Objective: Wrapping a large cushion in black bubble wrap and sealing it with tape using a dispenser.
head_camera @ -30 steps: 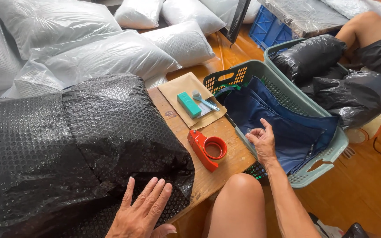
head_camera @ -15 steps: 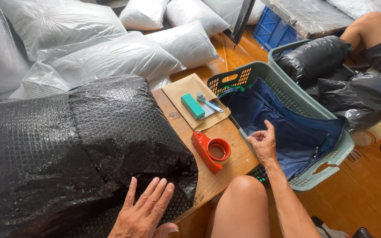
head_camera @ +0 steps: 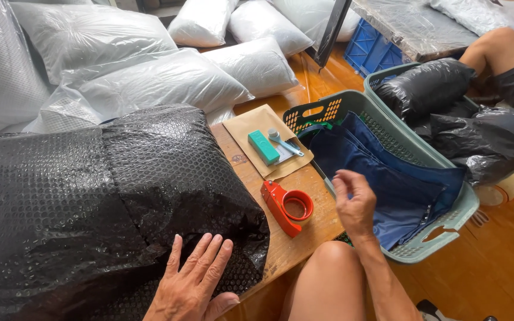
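White plastic-wrapped pillows lie heaped on the wood floor behind a low wooden tabletop (head_camera: 304, 232). Across its left side lies a big bundle (head_camera: 108, 202) wrapped in black bubble film; the left hand (head_camera: 194, 285) rests flat on its near edge, fingers spread, gripping nothing. It looks soft, bulky and light, its film slick, so it is probably best taken with both palms at the ends. The right hand (head_camera: 355, 202) hovers with fingers loosely curled and empty over blue cloth (head_camera: 388, 184) in a green basket (head_camera: 447, 220), near a red tape dispenser (head_camera: 287, 205).
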